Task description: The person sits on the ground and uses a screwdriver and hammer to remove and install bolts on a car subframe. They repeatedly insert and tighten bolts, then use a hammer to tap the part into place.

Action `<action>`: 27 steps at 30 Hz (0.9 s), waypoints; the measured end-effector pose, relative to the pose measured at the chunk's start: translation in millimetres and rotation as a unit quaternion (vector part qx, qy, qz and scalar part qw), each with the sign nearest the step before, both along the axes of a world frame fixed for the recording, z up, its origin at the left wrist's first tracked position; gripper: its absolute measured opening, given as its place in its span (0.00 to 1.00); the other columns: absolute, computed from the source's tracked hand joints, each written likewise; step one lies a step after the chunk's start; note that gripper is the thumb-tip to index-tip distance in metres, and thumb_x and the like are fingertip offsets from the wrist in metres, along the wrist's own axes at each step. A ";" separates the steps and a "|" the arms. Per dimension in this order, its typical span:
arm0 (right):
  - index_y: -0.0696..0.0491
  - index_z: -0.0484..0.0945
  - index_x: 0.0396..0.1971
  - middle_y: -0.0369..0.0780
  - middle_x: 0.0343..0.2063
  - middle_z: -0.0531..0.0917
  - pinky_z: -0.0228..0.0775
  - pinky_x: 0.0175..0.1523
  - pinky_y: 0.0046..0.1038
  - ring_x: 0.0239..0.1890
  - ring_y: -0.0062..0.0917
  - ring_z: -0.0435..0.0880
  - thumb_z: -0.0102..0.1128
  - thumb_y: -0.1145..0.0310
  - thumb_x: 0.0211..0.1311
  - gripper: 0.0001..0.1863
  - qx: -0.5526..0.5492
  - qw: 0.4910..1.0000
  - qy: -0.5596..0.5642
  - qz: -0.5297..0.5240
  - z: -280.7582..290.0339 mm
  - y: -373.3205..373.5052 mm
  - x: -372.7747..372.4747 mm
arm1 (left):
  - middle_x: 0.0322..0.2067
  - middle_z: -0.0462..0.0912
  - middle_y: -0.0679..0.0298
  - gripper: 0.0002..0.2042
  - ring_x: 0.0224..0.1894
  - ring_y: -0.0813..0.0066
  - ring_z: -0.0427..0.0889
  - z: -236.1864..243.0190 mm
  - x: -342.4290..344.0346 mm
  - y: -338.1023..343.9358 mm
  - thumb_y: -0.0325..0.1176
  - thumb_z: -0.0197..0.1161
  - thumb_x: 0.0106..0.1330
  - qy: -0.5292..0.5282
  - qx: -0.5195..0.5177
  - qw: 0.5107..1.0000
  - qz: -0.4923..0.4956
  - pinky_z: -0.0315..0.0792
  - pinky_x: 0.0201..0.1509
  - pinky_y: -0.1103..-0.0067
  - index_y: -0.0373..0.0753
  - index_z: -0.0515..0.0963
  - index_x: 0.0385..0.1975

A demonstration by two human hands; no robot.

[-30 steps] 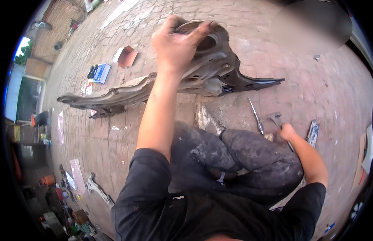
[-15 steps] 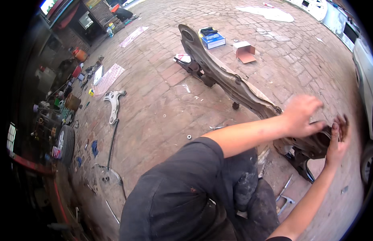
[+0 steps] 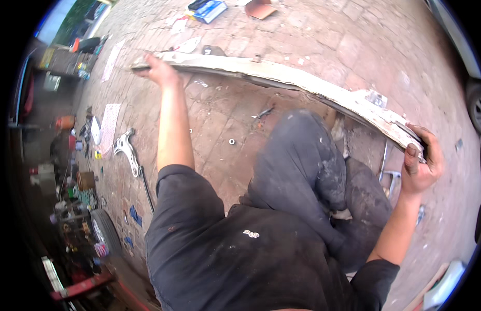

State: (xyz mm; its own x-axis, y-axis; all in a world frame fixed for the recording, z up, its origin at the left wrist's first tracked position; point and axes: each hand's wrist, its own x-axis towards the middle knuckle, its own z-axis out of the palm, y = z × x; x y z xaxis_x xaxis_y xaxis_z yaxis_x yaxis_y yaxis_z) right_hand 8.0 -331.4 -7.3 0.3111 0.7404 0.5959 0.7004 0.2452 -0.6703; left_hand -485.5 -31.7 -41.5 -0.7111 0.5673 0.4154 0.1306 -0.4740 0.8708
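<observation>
A long metal car crossmember stretches across in front of my bent knees, its pale, worn face turned upward. Around its far left end my left hand is closed, arm stretched out. My right hand grips the near right end, thumb on this side and dirty fingers over the top. The underside of the part is mostly hidden. On the paving between my left arm and knee lies a small metal ring. A metal tool lies on the ground beside my right forearm.
To the left lie a car control arm and a long dark bar. A tyre stands near cluttered parts. Beyond the crossmember are a blue box and an open cardboard box. A car wheel is at right.
My left hand has gone from near the right end to the far left end. The crossmember has turned, its pale face now up, and my right hand has closed on it. The view has shifted.
</observation>
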 end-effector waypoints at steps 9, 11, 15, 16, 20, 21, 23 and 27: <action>0.62 0.83 0.38 0.46 0.36 0.87 0.77 0.49 0.31 0.41 0.34 0.87 0.69 0.37 0.57 0.36 0.013 0.999 -0.043 -0.013 -4.0 -21.6 -13.8 | 0.71 0.53 0.42 0.34 0.70 0.54 0.62 -7.5 -11.2 -20.7 0.38 0.51 0.77 0.036 0.033 0.999 0.020 0.58 0.75 0.62 0.35 0.39 0.74; 0.62 0.83 0.38 0.47 0.35 0.87 0.78 0.49 0.32 0.41 0.36 0.87 0.68 0.36 0.58 0.36 0.020 0.999 -0.048 -0.010 -4.9 -24.6 -16.2 | 0.71 0.54 0.42 0.34 0.70 0.54 0.63 -5.5 -11.2 -31.5 0.39 0.50 0.77 0.019 0.009 0.999 0.044 0.58 0.75 0.62 0.35 0.39 0.74; 0.63 0.82 0.37 0.50 0.35 0.87 0.80 0.50 0.38 0.41 0.41 0.88 0.66 0.37 0.59 0.36 0.027 0.996 -0.079 0.009 -18.6 -44.8 -23.4 | 0.71 0.52 0.40 0.36 0.71 0.52 0.62 -18.3 -16.9 -44.3 0.41 0.49 0.78 -0.001 -0.013 0.999 0.051 0.57 0.77 0.61 0.34 0.36 0.74; 0.64 0.81 0.36 0.50 0.34 0.86 0.81 0.49 0.39 0.40 0.42 0.88 0.67 0.38 0.59 0.36 0.026 0.997 -0.075 0.016 -22.3 -50.4 -26.1 | 0.72 0.52 0.40 0.36 0.72 0.51 0.61 -19.6 -13.6 -55.3 0.42 0.49 0.78 -0.009 -0.020 0.998 0.060 0.56 0.77 0.61 0.34 0.36 0.74; 0.64 0.81 0.35 0.51 0.34 0.86 0.83 0.48 0.40 0.38 0.41 0.89 0.69 0.40 0.57 0.35 0.059 0.994 -0.089 0.028 -31.5 -52.6 -17.9 | 0.72 0.50 0.39 0.39 0.73 0.49 0.60 -39.1 -36.2 -68.4 0.45 0.50 0.77 0.015 -0.062 0.994 0.091 0.56 0.78 0.62 0.34 0.32 0.75; 0.64 0.81 0.34 0.51 0.34 0.86 0.83 0.48 0.40 0.38 0.41 0.89 0.70 0.40 0.57 0.34 0.061 0.993 -0.099 0.026 -30.6 -51.7 -18.6 | 0.72 0.50 0.39 0.41 0.72 0.50 0.61 -32.7 -25.2 -72.8 0.45 0.50 0.77 0.024 -0.066 0.995 0.071 0.56 0.77 0.62 0.34 0.31 0.75; 0.64 0.81 0.34 0.50 0.34 0.86 0.83 0.48 0.39 0.38 0.41 0.89 0.70 0.40 0.56 0.34 0.063 0.993 -0.103 0.021 -30.1 -51.1 -19.5 | 0.72 0.51 0.40 0.41 0.71 0.52 0.62 -31.6 -27.8 -72.9 0.45 0.51 0.77 0.030 -0.060 0.995 0.069 0.56 0.77 0.63 0.33 0.30 0.74; 0.62 0.81 0.34 0.48 0.34 0.86 0.83 0.47 0.38 0.39 0.41 0.88 0.72 0.39 0.53 0.34 0.064 0.992 -0.109 0.016 -30.6 -51.8 -17.8 | 0.72 0.53 0.41 0.42 0.71 0.53 0.62 -23.9 -17.5 -79.5 0.45 0.54 0.75 0.023 -0.086 0.993 0.077 0.56 0.77 0.63 0.34 0.31 0.74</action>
